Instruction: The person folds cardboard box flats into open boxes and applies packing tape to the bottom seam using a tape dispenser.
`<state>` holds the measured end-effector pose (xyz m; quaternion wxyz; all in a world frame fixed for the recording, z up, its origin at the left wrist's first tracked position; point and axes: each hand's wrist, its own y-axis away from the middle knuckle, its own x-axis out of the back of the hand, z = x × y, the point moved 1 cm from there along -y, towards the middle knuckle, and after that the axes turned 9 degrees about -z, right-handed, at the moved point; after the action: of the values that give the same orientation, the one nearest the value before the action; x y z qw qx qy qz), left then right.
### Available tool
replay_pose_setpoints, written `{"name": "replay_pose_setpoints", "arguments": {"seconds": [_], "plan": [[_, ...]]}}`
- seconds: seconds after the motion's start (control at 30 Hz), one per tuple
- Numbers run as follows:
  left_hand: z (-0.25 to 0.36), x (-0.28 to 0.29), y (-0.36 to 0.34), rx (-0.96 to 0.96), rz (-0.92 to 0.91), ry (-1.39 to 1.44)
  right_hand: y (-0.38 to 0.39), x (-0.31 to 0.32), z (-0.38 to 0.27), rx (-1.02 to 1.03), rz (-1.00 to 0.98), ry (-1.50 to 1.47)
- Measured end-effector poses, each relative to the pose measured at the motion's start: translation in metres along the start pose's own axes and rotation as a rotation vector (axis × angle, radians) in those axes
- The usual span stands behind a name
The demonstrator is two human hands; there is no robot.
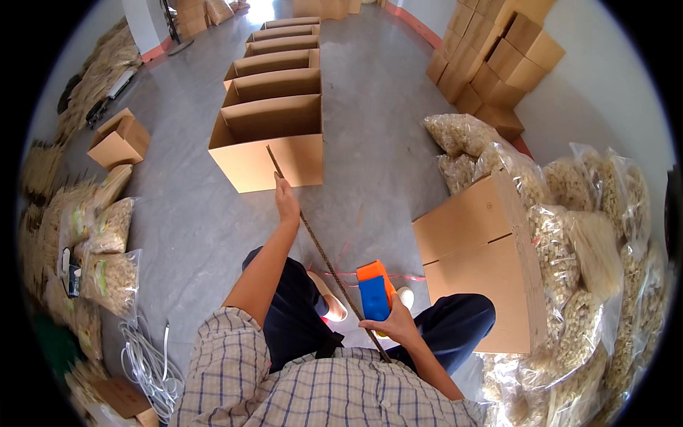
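At the left side, clear bags (pixel 112 282) with pale pieces inside lie on the grey floor (pixel 186 153). Behind them, farther from the person, stands a small cardboard box (pixel 114 148) with its flaps up. In front of these bags, nearer to the person, there is a white cable (pixel 148 366) in loose loops.

Toward the middle, a row of open cardboard boxes (pixel 286 162) goes away from the person, one behind another. Just before the nearest one is the left hand (pixel 287 201), which is closed around a thin brown rod (pixel 318 246) near its far end. The rod runs slanting down between the two legs, toward the person's body.

The right hand (pixel 400 326) grasps an orange and blue tool (pixel 374 295) above the floor, between the knees; its fingertips are also at the rod, but I cannot tell how firmly they press it.

Next to the right knee stands a large cardboard box (pixel 466 252). Behind it is a stack of boxes (pixel 491 64) by the wall, and at the far right more filled clear bags (pixel 558 277) are piled.
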<state>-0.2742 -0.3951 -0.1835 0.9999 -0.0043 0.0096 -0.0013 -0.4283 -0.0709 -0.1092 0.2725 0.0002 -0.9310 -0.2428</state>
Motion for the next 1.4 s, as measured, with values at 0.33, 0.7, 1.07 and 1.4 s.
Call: {"name": "replay_pose_setpoints", "arguments": {"seconds": [0.33, 0.7, 1.07, 1.4], "plan": [[0.021, 0.037, 0.004, 0.049, -0.121, -0.411, -0.002, 0.032, 0.024, -0.153, 0.175, -0.065], [0.089, 0.057, -0.019, -0.133, -1.150, -1.004, 0.063, 0.080, 0.024, -0.080, 1.064, -0.176], [0.085, -0.007, 0.073, -0.407, -1.276, -1.624, 0.064, 0.015, 0.023, 0.205, 0.410, 0.023], [0.086, 0.027, 0.048, 0.064, -1.760, -1.280, -0.004, 0.079, -0.033, 0.360, 0.263, -0.272]]}}
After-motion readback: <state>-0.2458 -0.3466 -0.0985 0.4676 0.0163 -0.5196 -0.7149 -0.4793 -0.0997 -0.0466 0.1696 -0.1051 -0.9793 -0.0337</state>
